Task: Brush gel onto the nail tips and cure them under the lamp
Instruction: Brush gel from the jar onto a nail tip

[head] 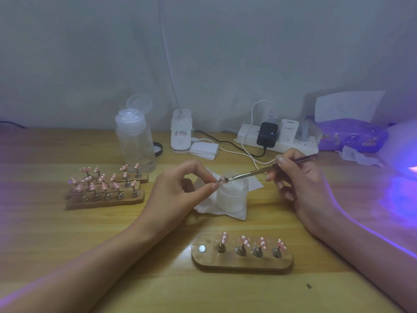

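- Counter (pixel 67 233): pale wood, carries everything listed.
- Three wooden holders (pixel 106 199), left, middle depth: stacked in rows, each with pink white-dotted nail tips on small metal stands.
- Clear bottle (pixel 135 141), far left of centre: lid flipped open, standing just behind the holders.
- Left hand (pixel 178 190), centre: thumb and forefinger pinched on a single nail tip (pixel 222 180), holding it above the jar.
- White clip base (pixel 181 132), far centre: a thin neck rises from it out of view.
- Gel jar (pixel 232 195), centre: frosted white, open, sitting on a crumpled tissue (pixel 225 213).
- Brush (pixel 259 171): bristles touching the held nail tip, handle slanting up to the right.
- Near holder (pixel 241 263), near centre-right: four pink tips on stands, with a bare metal disc at its left end.
- Power strip (pixel 300 145), far right: several plugs and adapters seated.
- Right hand (pixel 300 184): fingers closed round the brush handle, pen-fashion.
- Purple tissue pack (pixel 352 134), far right.
- Curing lamp (pixel 404 150), right edge: glowing violet, only partly in view.
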